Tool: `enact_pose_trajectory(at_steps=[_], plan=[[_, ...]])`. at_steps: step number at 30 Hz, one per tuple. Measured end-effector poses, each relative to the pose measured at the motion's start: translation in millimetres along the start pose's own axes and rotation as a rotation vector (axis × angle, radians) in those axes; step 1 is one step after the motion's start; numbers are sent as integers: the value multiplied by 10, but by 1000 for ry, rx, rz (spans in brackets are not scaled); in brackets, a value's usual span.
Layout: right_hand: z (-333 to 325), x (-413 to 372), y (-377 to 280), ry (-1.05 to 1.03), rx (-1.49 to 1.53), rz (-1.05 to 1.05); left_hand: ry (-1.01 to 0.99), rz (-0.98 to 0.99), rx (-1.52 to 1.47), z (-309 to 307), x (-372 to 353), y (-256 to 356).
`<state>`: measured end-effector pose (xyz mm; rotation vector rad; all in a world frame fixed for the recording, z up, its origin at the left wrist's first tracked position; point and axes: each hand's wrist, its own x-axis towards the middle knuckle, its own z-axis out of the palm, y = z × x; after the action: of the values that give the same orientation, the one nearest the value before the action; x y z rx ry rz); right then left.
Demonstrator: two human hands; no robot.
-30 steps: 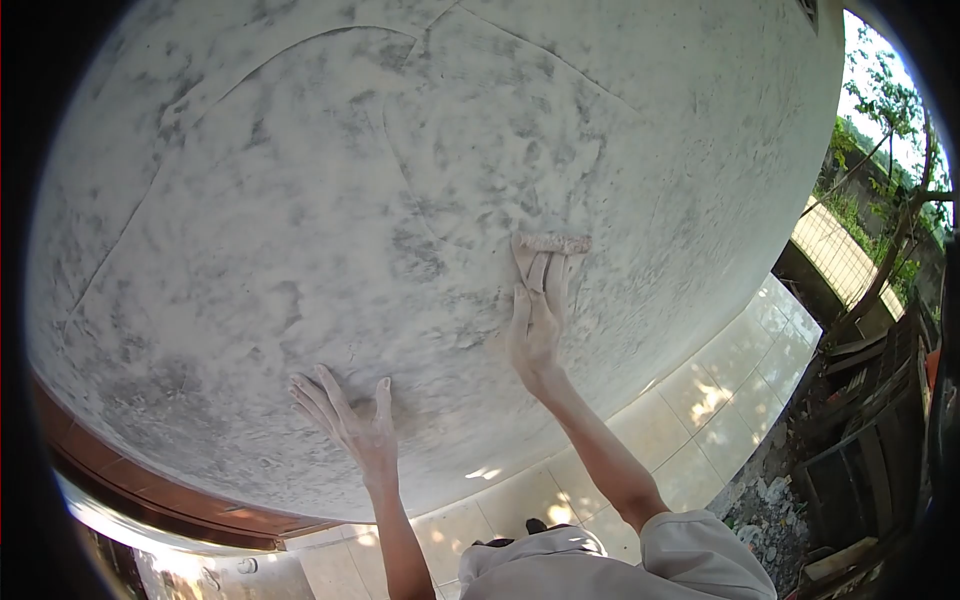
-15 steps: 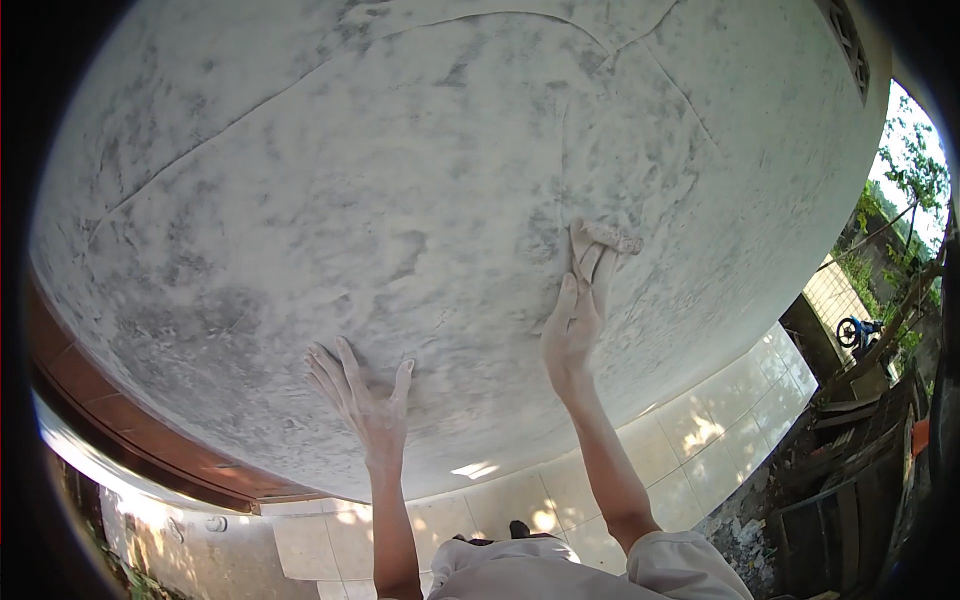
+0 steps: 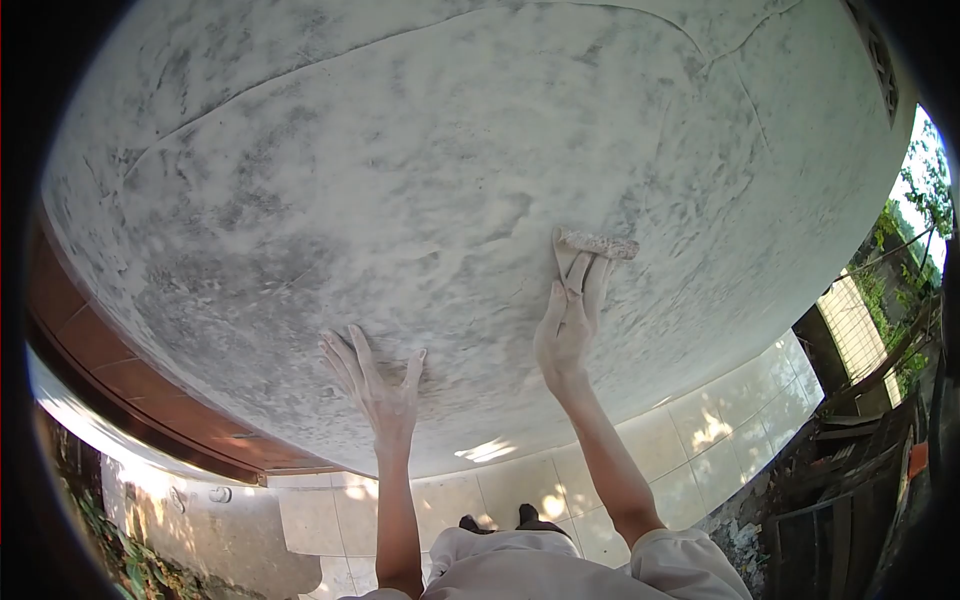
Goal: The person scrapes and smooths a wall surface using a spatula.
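A whitish wall (image 3: 400, 170) with grey smudges and thin crack lines fills most of the view. My right hand (image 3: 567, 335) presses a dusty piece of sandpaper (image 3: 603, 246) against it, fingers laid over the sheet, whose far edge curls into a roll. The sheet's working face is hidden against the wall. Lower and to the left, my left hand (image 3: 385, 395) rests on the wall with spread fingers and holds nothing. Pale dust coats both hands.
Pale floor tiles (image 3: 520, 490) run along the wall's base, near my feet (image 3: 528, 514). A reddish-brown tiled strip (image 3: 130, 380) borders the wall at left. Old timber (image 3: 840, 510) is piled at right. A vent opening (image 3: 880, 70) is at upper right.
The view has turned, with the wall's cracks shifting right. Against those marks, my right hand and the sandpaper have slid left and down. My left hand stays spread on the wall.
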<state>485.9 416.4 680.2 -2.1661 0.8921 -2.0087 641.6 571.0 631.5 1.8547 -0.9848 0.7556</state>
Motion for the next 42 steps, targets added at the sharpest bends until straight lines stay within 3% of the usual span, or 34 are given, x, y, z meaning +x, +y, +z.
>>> enact_pose_trajectory(at_steps=[4, 6, 7, 9, 12, 14, 20, 22, 25, 28, 31, 34, 36, 38, 42], plan=[[223, -434, -50, 46, -23, 43, 7, -36, -43, -7, -79, -137], [378, -1422, 240, -177, -65, -143, 19, -46, -47, 8, -140, -239], [422, -1817, 423, -183, -59, -143, 13, -40, -64, 23, -167, -296], [400, -2334, 749, -383, -103, -367, 9, -38, -73, 22, -252, -429], [343, -1771, 626, -369, -154, -429, -4, 5, -89, 55, -247, -538], [316, -1038, 209, -228, -183, -297, -22, 30, -87, 52, -254, -523], [552, -1563, 95, -202, -142, -167, 14, 6, -89, 50, -310, -560], [593, -2393, 311, -368, -52, -283, 13, 26, -75, 60, -370, -688], [637, -2166, 185, -323, -138, -418, 40, 65, -44, 50, -331, -901], [576, -1170, -359, -290, -88, -342, 4, 28, -41, -18, -444, -971], [688, -969, -497, -184, -139, -282, -8, -36, -66, -43, -470, -1047], [855, -1851, -134, -273, -84, -391, -15, -59, -96, -47, -502, -1133], [772, -1976, -205, -311, -93, -442, -20, -59, -108, -80, -549, -1194], [848, -1805, -215, -301, -94, -488, -17, 4, -83, -65, -535, -1239], [732, -435, -825, -140, -128, -395, -37, -45, -86, -59, -554, -1195]])
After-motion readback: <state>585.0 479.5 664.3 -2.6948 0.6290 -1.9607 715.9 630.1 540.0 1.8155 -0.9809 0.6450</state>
